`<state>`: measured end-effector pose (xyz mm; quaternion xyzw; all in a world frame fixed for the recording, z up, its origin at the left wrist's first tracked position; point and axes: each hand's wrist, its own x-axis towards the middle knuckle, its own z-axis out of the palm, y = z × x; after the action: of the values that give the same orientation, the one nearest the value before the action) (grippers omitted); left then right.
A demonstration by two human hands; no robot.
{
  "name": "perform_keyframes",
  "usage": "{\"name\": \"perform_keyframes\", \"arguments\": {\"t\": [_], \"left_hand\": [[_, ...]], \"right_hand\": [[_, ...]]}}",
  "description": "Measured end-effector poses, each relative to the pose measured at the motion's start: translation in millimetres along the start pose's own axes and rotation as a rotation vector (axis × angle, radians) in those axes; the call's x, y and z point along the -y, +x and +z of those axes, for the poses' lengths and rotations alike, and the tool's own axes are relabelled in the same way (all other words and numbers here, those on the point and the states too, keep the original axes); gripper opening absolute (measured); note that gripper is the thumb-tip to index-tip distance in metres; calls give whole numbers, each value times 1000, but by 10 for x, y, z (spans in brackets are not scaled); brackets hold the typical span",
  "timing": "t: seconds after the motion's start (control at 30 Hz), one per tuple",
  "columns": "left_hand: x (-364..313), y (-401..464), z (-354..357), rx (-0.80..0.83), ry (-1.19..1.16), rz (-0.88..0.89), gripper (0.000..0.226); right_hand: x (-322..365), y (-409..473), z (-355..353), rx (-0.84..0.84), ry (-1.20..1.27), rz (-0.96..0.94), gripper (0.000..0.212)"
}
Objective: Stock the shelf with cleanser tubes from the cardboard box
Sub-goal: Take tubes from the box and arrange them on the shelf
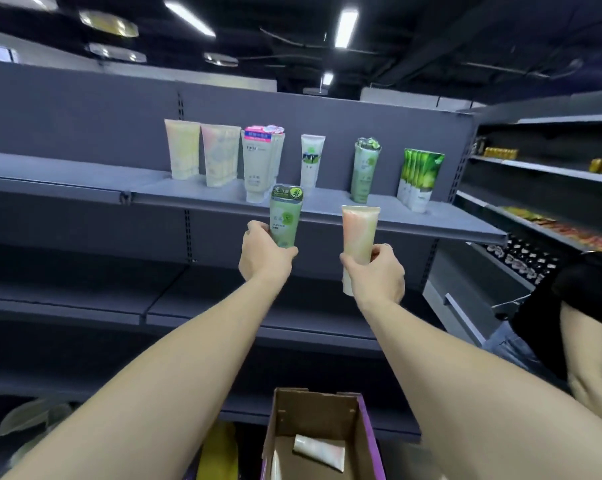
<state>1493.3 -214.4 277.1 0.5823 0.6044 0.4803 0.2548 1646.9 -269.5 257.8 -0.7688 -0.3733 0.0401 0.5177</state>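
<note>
**Two tubes raised toward the grey shelf**

At frame centre, the left hand (pixel 263 252) grips a green cleanser tube (pixel 285 216) upright by its lower end. Just right of it, the right hand (pixel 375 271) clasps a peach-and-green tube (pixel 359 233) around its middle, also upright. Both sit just below the front edge of the shelf (pixel 396 216), where rows of tubes (pixel 261 161) already stand. At bottom centre, the open cardboard box (pixel 327 407) holds one pale tube (pixel 318 452) lying flat.

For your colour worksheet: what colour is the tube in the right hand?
Pale peach-pink fading to light green, tube in right hand; head view.
</note>
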Motion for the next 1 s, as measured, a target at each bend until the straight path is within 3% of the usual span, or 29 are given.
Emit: {"name": "perform_keyframes", "arguments": {"t": [0.17, 0.4, 0.77, 1.0], "left_hand": [[-183, 159, -121, -32, -19, 46, 54], [-142, 424, -134, -81, -2, 55, 52], [272, 1132, -897, -314, 86, -36, 51], [715, 1701, -1426, -363, 68, -44, 54]], "right_hand": [[320, 181, -77, -55, 33, -44, 38], [478, 367, 161, 3, 45, -92, 40], [1170, 244, 1179, 228, 139, -249, 44], [1682, -32, 1898, 279, 183, -316, 42]]}}
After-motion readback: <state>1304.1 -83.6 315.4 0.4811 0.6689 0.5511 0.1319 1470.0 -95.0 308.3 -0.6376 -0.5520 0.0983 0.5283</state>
